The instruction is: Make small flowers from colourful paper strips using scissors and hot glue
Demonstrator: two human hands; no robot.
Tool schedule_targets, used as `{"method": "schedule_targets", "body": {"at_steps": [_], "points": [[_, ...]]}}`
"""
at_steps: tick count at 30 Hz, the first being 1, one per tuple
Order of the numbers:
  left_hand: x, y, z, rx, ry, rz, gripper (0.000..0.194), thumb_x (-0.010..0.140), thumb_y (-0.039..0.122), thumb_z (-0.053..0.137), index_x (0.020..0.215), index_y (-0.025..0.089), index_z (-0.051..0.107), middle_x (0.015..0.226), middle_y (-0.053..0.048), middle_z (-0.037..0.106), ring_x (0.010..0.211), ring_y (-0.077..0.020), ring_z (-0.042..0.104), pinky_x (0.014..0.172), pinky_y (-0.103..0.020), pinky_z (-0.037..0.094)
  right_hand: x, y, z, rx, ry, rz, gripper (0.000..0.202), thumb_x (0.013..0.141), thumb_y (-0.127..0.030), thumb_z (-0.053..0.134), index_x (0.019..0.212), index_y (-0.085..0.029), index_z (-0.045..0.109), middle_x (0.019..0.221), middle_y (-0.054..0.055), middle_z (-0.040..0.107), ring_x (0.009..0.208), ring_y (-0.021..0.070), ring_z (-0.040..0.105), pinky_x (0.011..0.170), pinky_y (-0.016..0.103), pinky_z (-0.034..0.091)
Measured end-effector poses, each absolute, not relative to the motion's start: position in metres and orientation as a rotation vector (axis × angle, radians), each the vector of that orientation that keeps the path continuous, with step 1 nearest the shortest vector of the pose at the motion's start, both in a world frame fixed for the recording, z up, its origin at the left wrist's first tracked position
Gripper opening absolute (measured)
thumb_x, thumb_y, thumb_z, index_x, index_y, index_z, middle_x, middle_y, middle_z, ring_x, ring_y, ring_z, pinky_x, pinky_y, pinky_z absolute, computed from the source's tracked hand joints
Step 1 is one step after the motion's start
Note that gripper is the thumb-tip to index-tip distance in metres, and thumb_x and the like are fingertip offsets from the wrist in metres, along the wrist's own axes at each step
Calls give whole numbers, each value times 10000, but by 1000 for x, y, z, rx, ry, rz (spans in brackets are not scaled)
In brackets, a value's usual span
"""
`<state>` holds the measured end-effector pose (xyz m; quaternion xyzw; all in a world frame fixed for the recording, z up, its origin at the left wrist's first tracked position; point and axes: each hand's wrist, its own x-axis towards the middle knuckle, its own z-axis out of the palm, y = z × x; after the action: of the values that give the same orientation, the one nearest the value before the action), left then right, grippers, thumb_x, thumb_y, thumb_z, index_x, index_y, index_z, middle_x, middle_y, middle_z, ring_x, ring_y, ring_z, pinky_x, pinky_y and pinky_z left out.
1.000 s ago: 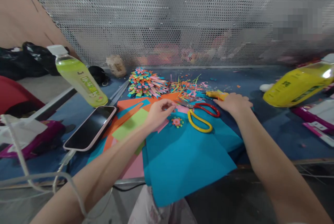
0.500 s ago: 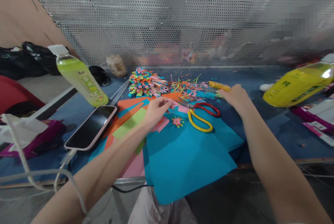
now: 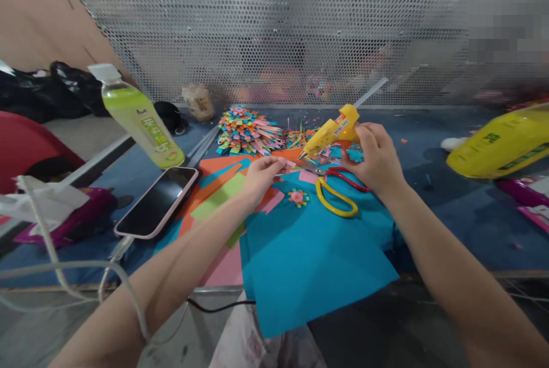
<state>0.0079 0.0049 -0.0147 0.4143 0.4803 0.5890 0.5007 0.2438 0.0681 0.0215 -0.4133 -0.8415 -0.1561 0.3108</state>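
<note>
My right hand (image 3: 375, 156) grips a yellow hot glue gun (image 3: 330, 132), its nozzle pointing down and left, a clear glue stick (image 3: 372, 92) jutting from its back. The fingertips of my left hand (image 3: 263, 178) pinch a small pink paper strip (image 3: 290, 165) close to the nozzle. Scissors (image 3: 337, 199) with one yellow and one red handle lie under the glue gun. A small paper flower (image 3: 298, 197) with a pink centre rests on blue paper sheets (image 3: 317, 265). Behind my left hand stands a bushy cone of fringed paper (image 3: 244, 132) in many colours.
A phone (image 3: 158, 202) with a cable lies at left, beside a green drink bottle (image 3: 139, 119) and a tissue pack (image 3: 68, 216). At right is a yellow bottle (image 3: 501, 142). Paper scraps lie before a perforated metal screen (image 3: 266, 30). Orange and green sheets (image 3: 218, 196) spread at left.
My right hand has lifted the glue gun from among the scraps and brought it left, nozzle near the pink strip. My left hand keeps its pinch. The view has shifted slightly.
</note>
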Motion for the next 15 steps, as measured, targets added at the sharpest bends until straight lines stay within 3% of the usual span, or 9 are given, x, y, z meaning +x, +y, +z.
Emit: {"method": "schedule_targets", "body": {"at_steps": [15], "points": [[9,5,-13,965,1181,1412,250,640,388,713,712,152,673,747,-51,672,667,-111,582,573,-200,431,241,69,17,-1028,-2302,-446,490,850,-280,458,1324,-198,364,1224,154,478,1162,307,452,940,481,372]]}}
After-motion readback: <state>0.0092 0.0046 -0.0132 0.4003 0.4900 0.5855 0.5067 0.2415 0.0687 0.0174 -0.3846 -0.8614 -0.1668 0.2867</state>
